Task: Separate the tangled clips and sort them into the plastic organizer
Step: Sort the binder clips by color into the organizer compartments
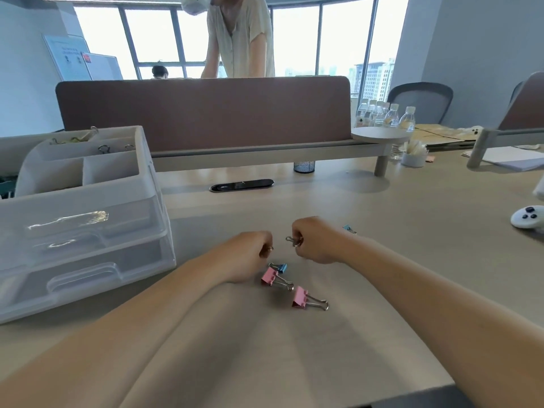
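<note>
Silver clip wire (pixel 292 240) is being pinched in the right grip (pixel 316 242). The left grip (pixel 248 257) is showing curled fingers; contents cannot be told.

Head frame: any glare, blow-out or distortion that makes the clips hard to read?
Head view: windows blown out white, backlighting the room; head view: glare streaks on the organizer drawer front; head view: wide-angle bending toward the edges. The pink clips are sharp; the clip in the right hand is mostly hidden by its fingers.
</note>
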Available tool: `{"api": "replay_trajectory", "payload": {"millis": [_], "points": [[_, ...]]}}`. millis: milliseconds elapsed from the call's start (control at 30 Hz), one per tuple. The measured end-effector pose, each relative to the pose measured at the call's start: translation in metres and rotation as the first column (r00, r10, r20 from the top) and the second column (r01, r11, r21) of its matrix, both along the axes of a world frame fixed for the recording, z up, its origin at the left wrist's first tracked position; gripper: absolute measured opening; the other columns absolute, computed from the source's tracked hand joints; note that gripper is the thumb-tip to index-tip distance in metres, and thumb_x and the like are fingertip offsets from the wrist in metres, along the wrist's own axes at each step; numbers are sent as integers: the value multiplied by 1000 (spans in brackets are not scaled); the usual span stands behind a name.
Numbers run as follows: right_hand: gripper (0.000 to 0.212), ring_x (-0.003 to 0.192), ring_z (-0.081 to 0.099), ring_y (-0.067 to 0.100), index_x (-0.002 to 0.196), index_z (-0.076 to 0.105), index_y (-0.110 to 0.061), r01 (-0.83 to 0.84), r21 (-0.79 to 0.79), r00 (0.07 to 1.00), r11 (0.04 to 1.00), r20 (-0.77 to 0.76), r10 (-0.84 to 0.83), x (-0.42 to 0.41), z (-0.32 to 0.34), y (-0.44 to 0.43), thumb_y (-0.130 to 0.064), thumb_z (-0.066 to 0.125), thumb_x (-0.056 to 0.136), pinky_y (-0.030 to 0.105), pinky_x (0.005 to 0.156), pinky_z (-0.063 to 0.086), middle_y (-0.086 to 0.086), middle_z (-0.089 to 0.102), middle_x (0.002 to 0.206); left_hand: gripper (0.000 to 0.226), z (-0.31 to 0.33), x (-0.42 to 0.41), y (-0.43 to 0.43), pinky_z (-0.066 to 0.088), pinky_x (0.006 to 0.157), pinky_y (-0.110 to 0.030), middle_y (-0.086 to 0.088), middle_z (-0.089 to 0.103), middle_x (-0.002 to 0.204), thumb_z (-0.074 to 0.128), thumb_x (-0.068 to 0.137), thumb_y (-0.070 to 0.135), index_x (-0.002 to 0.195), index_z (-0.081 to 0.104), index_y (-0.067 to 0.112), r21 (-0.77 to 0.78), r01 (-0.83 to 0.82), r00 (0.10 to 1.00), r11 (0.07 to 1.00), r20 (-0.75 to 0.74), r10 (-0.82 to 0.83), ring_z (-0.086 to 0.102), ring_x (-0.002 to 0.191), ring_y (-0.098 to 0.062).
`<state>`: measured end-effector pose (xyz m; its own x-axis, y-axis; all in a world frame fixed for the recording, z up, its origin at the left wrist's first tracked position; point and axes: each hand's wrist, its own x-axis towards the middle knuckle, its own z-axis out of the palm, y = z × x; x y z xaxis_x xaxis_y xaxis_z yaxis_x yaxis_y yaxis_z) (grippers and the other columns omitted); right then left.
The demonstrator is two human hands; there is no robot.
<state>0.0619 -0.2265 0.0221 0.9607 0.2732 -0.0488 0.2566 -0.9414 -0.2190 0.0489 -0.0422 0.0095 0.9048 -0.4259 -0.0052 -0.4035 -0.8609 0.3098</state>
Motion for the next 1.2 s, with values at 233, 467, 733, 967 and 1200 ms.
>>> {"api": "replay_trajectory", "payload": {"millis": [233, 467, 733, 967, 1200], "points": [[23, 94, 60, 25, 106, 60, -14, -98, -131, 992, 987, -98, 85, -44, -2, -4, -33, 51, 99, 35, 79, 46, 3, 63, 105, 20, -6, -14, -3, 45, 81, -35, -3, 59, 112, 49, 97, 23, 117, 53, 19, 100, 26, 999, 995, -39, -23, 54, 98, -24], [40, 73, 54, 22, 80, 61, -13, -116, -161, 980, 980, -178, 87, -71, -7, -2, -52, 71, 83, 31, 62, 41, 6, 65, 83, 18, -8, -27, -5, 40, 69, -33, -3, 58, 95, 63, 88, 31, 92, 52, 18, 135, 32, 998, 990, -58, -25, 50, 82, -22], [37, 81, 58, 22, 100, 66, -9, -85, -56, 991, 995, -112, 78, -72, 5, 5, -41, 71, 84, 32, 66, 44, 9, 67, 101, 19, 13, -49, 10, 29, 57, -31, -11, 54, 80, 53, 93, 27, 83, 53, 11, 48, -25, 997, 999, -66, 28, 40, 65, -22], [26, 71, 53, 9, 101, 68, -15, -184, 164, 983, 969, 33, 181, -42, 80, 60, -35, 71, 85, 20, 59, 38, -8, 57, 81, 22, 100, -50, 64, 36, 60, -31, -13, 64, 91, 53, 91, 28, 90, 56, 7, -96, -176, 980, 980, 76, 184, 48, 68, -18], [27, 63, 53, 12, 92, 71, -10, -246, 342, 968, 907, 143, 208, 8, 168, 142, -36, 73, 83, 23, 58, 42, 3, 66, 77, 22, 190, -14, 144, 45, 69, -35, -7, 63, 93, 54, 90, 32, 97, 56, 11, -92, -352, 882, 931, 300, 363, 60, 85, -25]]}}
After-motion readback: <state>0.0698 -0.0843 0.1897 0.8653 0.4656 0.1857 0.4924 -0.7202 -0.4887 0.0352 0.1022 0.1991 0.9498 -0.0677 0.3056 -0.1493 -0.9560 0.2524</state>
